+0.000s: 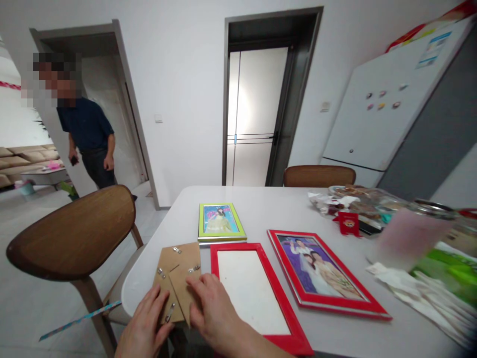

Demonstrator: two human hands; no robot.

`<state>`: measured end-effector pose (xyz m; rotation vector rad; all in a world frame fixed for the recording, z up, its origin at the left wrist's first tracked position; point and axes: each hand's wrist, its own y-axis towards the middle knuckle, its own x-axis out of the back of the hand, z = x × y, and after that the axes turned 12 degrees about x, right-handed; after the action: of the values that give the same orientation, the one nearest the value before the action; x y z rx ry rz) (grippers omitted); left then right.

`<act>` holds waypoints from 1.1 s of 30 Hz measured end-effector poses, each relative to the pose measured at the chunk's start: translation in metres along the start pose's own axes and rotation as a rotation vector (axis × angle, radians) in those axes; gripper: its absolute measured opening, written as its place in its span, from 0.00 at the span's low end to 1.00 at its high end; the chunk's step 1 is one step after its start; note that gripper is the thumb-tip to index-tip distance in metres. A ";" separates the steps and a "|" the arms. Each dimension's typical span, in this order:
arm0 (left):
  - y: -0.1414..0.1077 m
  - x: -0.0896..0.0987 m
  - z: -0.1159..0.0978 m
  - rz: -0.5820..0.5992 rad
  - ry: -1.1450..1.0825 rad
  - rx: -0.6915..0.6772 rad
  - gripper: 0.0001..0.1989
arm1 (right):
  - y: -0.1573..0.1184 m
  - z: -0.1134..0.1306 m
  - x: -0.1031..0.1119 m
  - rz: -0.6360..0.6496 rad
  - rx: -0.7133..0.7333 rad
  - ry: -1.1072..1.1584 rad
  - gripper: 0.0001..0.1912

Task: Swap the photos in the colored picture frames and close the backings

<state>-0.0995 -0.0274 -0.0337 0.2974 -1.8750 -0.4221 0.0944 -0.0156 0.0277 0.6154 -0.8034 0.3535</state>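
Observation:
A brown cardboard frame backing board (180,263) with small metal turn clips and a stand flap lies at the table's left edge. My left hand (145,320) grips its lower left side, fingers on top. My right hand (214,311) has its fingers and thumb bent at the board's right side, over the flap. Beside my right hand lies a red picture frame (269,283) showing a plain white panel. To its right is another red frame (331,271) with a wedding photo. Beyond the board, a smaller yellow-green frame (221,222) holds a photo of a person in a gown.
On the white table's (276,211) right side are a pink jar (412,236), white gloves (417,298), a green packet (449,273), a red packet (349,223) and plastic bags. Wooden chairs (74,228) stand left and behind. A person (89,129) stands by the left doorway.

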 end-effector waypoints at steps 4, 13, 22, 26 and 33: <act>0.009 0.013 -0.036 -0.054 -0.025 -0.034 0.19 | -0.012 -0.001 0.028 -0.042 -0.022 0.010 0.28; 0.004 0.005 -0.127 0.114 -0.152 -0.228 0.25 | -0.086 -0.041 0.087 -0.077 -0.242 -0.017 0.26; 0.014 -0.013 -0.150 0.306 -0.206 -0.164 0.19 | -0.101 -0.071 0.082 -0.022 -0.251 -0.179 0.22; 0.017 -0.007 -0.144 0.367 -0.207 -0.201 0.15 | -0.100 -0.071 0.077 -0.008 -0.190 -0.223 0.21; 0.011 -0.008 -0.127 0.438 -0.254 -0.337 0.31 | -0.089 -0.079 0.087 -0.050 -0.139 -0.232 0.16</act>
<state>0.0229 -0.0325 0.0028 -0.4050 -2.0045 -0.4785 0.2413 -0.0284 0.0181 0.5512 -1.0235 0.1800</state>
